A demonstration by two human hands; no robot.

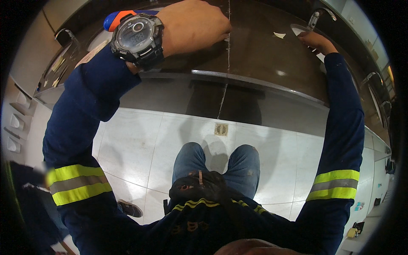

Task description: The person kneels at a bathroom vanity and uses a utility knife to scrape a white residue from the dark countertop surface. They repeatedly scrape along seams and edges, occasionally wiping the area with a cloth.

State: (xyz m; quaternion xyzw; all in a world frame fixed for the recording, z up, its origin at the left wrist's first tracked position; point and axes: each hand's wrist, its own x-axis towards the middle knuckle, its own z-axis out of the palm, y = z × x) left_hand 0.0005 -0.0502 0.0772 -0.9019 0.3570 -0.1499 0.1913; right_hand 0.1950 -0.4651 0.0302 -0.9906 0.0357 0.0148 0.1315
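My left hand (195,29), with a chunky black digital watch (137,37) on its wrist, is closed low over the dark stone countertop (255,55), beside a pale seam. Its fingers are curled under, so what they hold, if anything, is hidden. An orange and blue rounded handle (112,21) shows behind the watch; I cannot tell whether it touches the hand. Far right, my right hand (318,41) has its fingers bent at the rim of a white basin (297,29), below a chrome faucet (315,19). Small white bits show by its fingers.
A white scrap (279,35) lies on the counter near the right basin. At left are another faucet (66,33) and pale strips (59,63). A floor drain (221,129) is set in the white tiles. Someone's shoe (130,209) shows at lower left.
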